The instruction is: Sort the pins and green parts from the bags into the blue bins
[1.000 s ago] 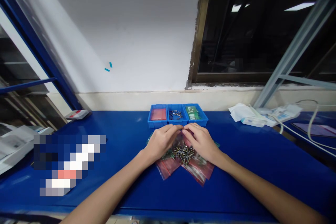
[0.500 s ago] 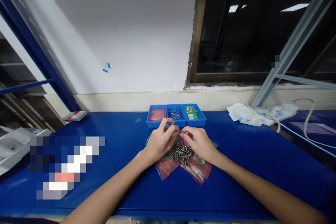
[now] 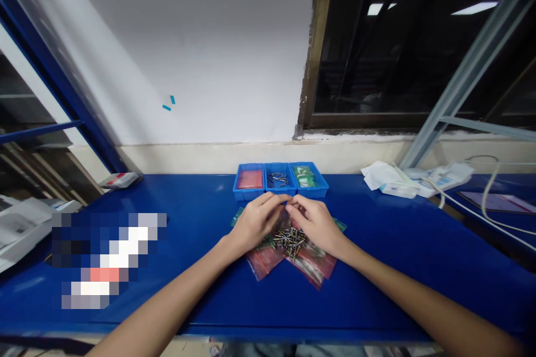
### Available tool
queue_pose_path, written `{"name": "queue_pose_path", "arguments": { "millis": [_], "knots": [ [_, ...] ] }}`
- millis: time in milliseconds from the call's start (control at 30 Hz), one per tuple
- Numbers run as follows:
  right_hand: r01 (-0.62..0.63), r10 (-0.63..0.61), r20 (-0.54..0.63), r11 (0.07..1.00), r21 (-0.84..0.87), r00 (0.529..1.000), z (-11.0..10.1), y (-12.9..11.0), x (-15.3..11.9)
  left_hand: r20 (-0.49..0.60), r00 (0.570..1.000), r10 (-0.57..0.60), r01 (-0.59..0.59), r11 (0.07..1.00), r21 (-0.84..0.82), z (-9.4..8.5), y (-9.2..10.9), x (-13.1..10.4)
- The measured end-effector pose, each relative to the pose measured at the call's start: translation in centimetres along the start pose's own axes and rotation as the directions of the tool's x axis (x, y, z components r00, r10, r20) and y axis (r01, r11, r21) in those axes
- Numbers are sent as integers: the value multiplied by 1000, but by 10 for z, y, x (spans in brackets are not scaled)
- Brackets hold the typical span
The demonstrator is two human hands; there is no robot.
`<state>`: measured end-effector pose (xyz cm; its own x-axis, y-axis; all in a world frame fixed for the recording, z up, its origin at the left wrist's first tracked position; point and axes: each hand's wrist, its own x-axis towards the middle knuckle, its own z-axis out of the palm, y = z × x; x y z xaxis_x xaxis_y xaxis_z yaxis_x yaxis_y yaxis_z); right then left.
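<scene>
White tray and papers: at the far left, pale crumpled sheets (image 3: pixel 29 217) lie on a white tray (image 3: pixel 36 242) with a straight raised edge.
Small box (image 3: pixel 121 180): flat, white and red, by the foot of the slanting blue metal frame (image 3: pixel 62 78).
Blurred patch (image 3: pixel 113 262): blocked out in squares; I can't tell what lies under it.
Tabletop (image 3: pixel 188 206): smooth, glossy deep blue.
Left hand (image 3: pixel 256 222): back up, fingers bent and drawn in, tips meeting the other hand's above the pile. Whether they pinch anything, I can't tell.
Left bin (image 3: pixel 248 196): blue plastic, rectangular, holding flat red bags (image 3: pixel 250 179).
Middle bin (image 3: pixel 278 164): same blue plastic, with loose, slim metal screws (image 3: pixel 278 179) lying crisscross.
Screw pile (image 3: pixel 292 241): shiny silvery and brassy shafts, tangled between the hands, on thin clear-red zip bags (image 3: pixel 264 262) fanned over the table; green bag edges (image 3: pixel 341 225) poke out at the sides.
Right bin (image 3: pixel 312 193): blue, holding glossy green packets (image 3: pixel 305 175).
Right hand (image 3: pixel 316 223): fingers curled inward, thumb tucked near their tips; its grip is also unclear to me.
White packets (image 3: pixel 387 179): soft, creased, near the grey metal post (image 3: pixel 452 89), with a smooth pale cable (image 3: pixel 464 201) curving beside them.
</scene>
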<state>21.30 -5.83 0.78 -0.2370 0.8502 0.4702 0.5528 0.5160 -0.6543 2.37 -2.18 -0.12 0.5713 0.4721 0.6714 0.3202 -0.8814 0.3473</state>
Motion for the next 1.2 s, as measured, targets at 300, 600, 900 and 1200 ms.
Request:
{"name": "queue_pose_path", "arguments": {
  "millis": [300, 600, 900, 1200],
  "knots": [
    [-63, 60, 90, 997, 33, 994, 2, -5, 0, -99, 978, -185, 183, 983, -23, 3, 0, 1],
    [-92, 80, 92, 986, 137, 993, -2, -6, 1, 115, 987, -112, 98, 988, 123, -3, -3, -2],
    [-68, 74, -39, 988, 138, 996, 0, 6, 2, 2, 997, -83, 83, 996, -41, -1, -2, 1],
    [114, -120, -19, 976, -185, 993, -4, 5, 1, -5, 983, -185, 184, 978, -94, 1, -1, 1]
  ]
}}
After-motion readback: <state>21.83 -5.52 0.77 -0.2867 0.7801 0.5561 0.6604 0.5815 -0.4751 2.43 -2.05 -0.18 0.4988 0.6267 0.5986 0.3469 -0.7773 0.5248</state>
